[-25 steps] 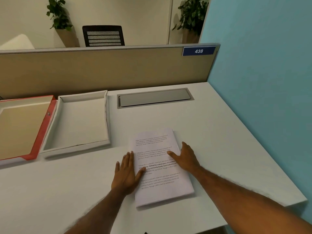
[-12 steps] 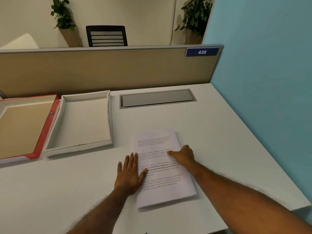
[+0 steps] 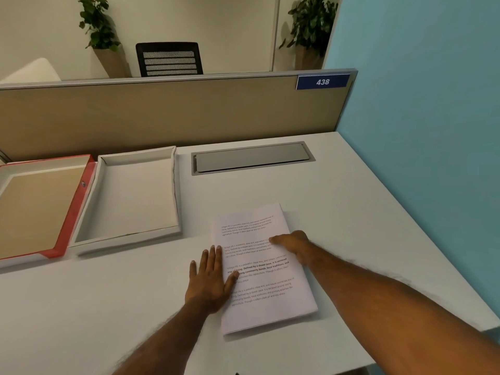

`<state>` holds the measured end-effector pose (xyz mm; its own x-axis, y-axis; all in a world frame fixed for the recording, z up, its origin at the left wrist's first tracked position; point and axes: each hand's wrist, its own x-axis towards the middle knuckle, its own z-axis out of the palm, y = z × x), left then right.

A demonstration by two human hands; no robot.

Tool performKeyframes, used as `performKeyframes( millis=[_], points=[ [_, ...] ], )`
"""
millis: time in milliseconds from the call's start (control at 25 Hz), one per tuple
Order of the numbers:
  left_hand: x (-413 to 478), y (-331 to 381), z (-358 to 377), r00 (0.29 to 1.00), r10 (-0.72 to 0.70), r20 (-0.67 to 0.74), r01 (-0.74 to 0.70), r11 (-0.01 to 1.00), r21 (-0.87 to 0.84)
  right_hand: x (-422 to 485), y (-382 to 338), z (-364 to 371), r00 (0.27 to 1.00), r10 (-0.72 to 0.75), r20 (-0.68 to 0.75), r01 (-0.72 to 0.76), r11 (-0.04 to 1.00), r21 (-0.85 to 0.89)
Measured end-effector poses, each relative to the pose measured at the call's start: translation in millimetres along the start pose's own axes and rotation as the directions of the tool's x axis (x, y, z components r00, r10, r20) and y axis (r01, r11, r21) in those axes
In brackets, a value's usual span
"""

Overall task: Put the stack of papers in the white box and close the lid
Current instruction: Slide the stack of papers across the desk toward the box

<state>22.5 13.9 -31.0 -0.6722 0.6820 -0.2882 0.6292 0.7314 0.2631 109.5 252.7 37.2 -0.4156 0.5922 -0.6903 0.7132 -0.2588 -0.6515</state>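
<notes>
A stack of papers with printed text lies flat on the white desk, in front of me. My left hand rests flat and open on the desk at the stack's left edge, its thumb on the top sheet. My right hand sits at the stack's right edge, thumb on top and fingers curled down over the side. The white box stands open and empty to the left of the papers. Beside it, at the far left, lies a red-edged lid with a tan inside.
A grey cable flap is set into the desk behind the papers. A tan partition runs along the back and a blue wall closes the right side. The desk's front right edge is near my right forearm.
My right hand's fingers have curled over the stack's right edge, where they lay flatter before. The left hand and the papers have stayed in place.
</notes>
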Motion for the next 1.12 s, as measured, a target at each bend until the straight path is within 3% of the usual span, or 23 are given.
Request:
performKeyframes(
  millis=[200, 400, 520, 640, 760, 880, 1040, 1120],
  points=[
    [1.8, -1.4, 2.7, 1.0, -0.007, -0.006, 0.007, 1.0, -0.01, -4.0, 1.8, 8.3, 0.997, -0.035, -0.066, 0.026, 0.991, -0.132],
    [2.2, -2.1, 4.5, 1.0, 0.001, -0.016, -0.001, 1.0, -0.031, -6.3, 2.9, 6.1, 0.995, -0.056, -0.079, 0.062, 0.994, 0.084],
    [0.2, -0.2, -0.5, 0.999, -0.017, -0.043, 0.01, 0.989, -0.148, -8.2, 6.5, -5.4, 0.999, -0.037, -0.02, 0.04, 0.985, 0.166],
    [2.6, 12.1, -12.4, 0.984, -0.13, -0.126, 0.057, 0.883, -0.467, -11.2, 14.0, -9.7, 0.993, -0.114, 0.042, 0.104, 0.977, 0.186],
    [13.7, 21.9, -25.9, 0.971, -0.23, -0.068, 0.113, 0.69, -0.715, -14.3, 23.6, -12.7, 0.979, -0.2, 0.043, 0.181, 0.945, 0.274],
    [17.7, 18.8, -35.8, 0.967, -0.252, 0.029, 0.17, 0.557, -0.813, -15.5, 30.9, -18.8, 0.963, -0.253, 0.094, 0.205, 0.913, 0.351],
    [21.5, 17.6, -47.5, 0.967, -0.221, 0.126, 0.231, 0.553, -0.801, -20.2, 32.2, -26.4, 0.946, -0.296, 0.135, 0.218, 0.885, 0.41],
    [21.0, 20.3, -51.4, 0.978, -0.176, 0.112, 0.186, 0.494, -0.849, -21.8, 32.8, -29.0, 0.942, -0.307, 0.133, 0.224, 0.873, 0.432]
  ],
)
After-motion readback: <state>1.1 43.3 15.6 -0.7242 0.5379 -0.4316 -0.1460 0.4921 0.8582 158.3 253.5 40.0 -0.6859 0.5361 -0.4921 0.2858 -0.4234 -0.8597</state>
